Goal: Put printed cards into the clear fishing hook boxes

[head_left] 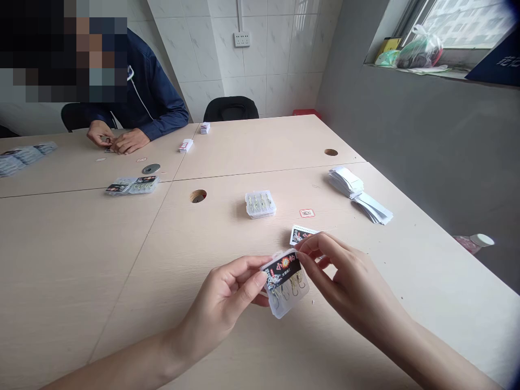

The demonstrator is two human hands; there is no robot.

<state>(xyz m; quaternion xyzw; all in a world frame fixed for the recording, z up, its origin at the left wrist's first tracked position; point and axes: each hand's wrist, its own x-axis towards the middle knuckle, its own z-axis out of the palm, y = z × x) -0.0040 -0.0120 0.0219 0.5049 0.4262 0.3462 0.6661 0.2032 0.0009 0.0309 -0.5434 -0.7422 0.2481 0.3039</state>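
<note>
My left hand [233, 292] grips a small clear plastic box of fish hooks [286, 290] by its left side, thumb on top. Across the box's upper part lies a black printed label card [283, 269]; gold and silver hooks show below it. My right hand [337, 265] pinches the box's upper right corner, at the end of the label. Just behind my right fingers a stack of black printed labels [300, 234] lies on the table, partly hidden. Farther back sits another clear box of hooks [260, 203], with no black label visible on it.
On the table [227, 233], a red-edged sticker [307, 213] and white paper strips [347, 181] lie to the right. Labelled hook boxes [133, 185] and a cable hole [198, 196] are left. Across sits a person in a dark blue sleeve [168, 100], hands on the table.
</note>
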